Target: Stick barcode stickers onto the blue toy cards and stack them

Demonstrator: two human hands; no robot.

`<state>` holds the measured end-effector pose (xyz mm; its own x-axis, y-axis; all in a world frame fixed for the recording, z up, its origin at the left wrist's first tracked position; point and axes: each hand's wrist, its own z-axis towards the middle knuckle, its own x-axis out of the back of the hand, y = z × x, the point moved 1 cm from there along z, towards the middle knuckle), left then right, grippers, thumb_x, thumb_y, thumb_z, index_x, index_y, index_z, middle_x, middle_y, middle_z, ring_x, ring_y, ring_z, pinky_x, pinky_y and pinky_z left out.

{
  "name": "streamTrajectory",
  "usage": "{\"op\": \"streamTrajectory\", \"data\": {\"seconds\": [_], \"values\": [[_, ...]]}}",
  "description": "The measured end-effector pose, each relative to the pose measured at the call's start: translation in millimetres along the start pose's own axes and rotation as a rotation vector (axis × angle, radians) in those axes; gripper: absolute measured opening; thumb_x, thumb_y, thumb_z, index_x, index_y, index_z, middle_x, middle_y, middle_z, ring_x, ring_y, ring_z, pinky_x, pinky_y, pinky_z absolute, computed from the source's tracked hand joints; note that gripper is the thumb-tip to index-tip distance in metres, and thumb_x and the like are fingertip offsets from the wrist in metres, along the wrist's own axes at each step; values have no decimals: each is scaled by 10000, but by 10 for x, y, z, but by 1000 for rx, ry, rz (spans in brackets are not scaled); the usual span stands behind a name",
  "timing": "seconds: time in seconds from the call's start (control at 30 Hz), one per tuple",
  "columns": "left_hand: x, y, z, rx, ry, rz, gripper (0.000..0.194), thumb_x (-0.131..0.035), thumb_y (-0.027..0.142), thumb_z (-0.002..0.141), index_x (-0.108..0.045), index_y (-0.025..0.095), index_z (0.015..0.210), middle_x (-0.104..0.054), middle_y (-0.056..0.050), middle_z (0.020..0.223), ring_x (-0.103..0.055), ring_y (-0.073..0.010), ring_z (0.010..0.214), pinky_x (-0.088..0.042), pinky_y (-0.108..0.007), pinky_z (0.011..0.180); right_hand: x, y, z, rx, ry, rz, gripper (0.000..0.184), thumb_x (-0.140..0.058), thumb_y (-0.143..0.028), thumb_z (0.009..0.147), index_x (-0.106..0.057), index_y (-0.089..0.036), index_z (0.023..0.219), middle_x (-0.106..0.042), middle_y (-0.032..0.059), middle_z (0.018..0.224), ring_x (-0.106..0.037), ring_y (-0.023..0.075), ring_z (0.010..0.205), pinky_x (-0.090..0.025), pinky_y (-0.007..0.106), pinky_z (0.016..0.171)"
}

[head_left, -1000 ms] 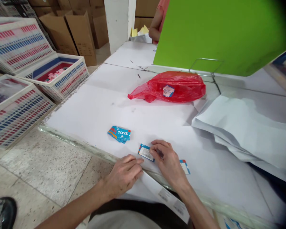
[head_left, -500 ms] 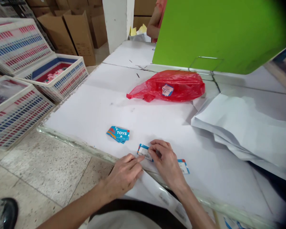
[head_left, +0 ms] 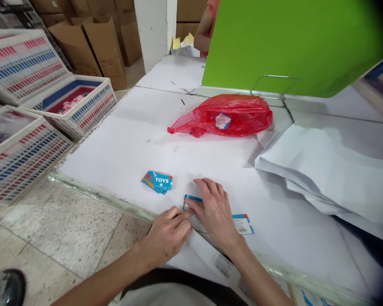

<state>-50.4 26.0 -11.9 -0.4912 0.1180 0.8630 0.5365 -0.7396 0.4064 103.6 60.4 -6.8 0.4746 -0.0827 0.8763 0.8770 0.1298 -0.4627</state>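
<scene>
A small blue-edged card (head_left: 191, 198) lies near the table's front edge, partly covered by my right hand (head_left: 215, 210). That hand's fingers stretch forward over the table while its thumb presses on the card face. My left hand (head_left: 169, 233) is curled, its index fingertip at the card's lower edge; whatever its other fingers hold is hidden. Below my hands, a white sheet with barcode labels (head_left: 222, 267) slants over my lap. Another card, label side up (head_left: 243, 224), lies right of my right hand. To the left is a small stack of blue TOYS cards (head_left: 158, 182).
Farther back lies a red plastic bag (head_left: 236, 117) with a card on it. A green board (head_left: 284, 46) stands behind it in a wire holder. White paper sheets (head_left: 332, 165) are piled at right. Plastic baskets (head_left: 92, 102) stand at left; a person's arm (head_left: 204, 38) shows behind.
My right hand has gone from a pinch at the card's right end to stretched fingers, its thumb now lying on the card. My left hand has barely moved.
</scene>
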Motion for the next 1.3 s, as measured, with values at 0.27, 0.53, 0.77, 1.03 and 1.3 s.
{"op": "streamTrajectory", "data": {"seconds": [0.27, 0.53, 0.77, 1.03, 1.3], "values": [[20, 23, 12, 27, 34, -19, 197, -402, 133, 883, -551, 138, 753, -619, -90, 1073, -464, -180, 743, -483, -315, 641, 94, 242, -130, 41, 18, -164, 578, -538, -479, 780, -384, -188, 1256, -486, 135, 1181, -427, 298, 1050, -405, 453, 828], [12, 10, -11, 49, 56, -66, 233, -369, 176, 901, -582, 142, 813, -622, -100, 1061, -475, -184, 757, -492, -325, 654, 352, 206, -375, 69, 87, -3, 276, -422, -344, 872, -538, -200, 1078, -567, 99, 1044, -509, 234, 946, -452, 395, 783], [17, 1, -17, 72, 42, -93, 207, -365, 176, 900, -570, 165, 877, -628, -61, 968, -483, -188, 810, -482, -327, 711, 230, 166, -50, -3, -28, -164, 156, -524, -261, 826, -593, -187, 945, -590, 81, 938, -487, 250, 895, -426, 392, 763], [71, 45, -151, -5, 144, -87, 193, -365, 127, 885, -521, 178, 784, -629, -69, 1000, -540, -174, 821, -476, -307, 725, 273, -145, -117, 96, -175, -134, 182, -652, -254, 735, -605, -186, 897, -581, 61, 974, -498, 227, 936, -425, 341, 800], [75, -14, -377, -23, 248, -41, 126, -404, 159, 875, -524, 193, 856, -652, -54, 906, -616, -157, 823, -478, -261, 795, 202, -246, -121, 0, -164, -186, 244, -655, -271, 725, -583, -156, 927, -602, 77, 949, -536, 249, 919, -438, 373, 794]]}}
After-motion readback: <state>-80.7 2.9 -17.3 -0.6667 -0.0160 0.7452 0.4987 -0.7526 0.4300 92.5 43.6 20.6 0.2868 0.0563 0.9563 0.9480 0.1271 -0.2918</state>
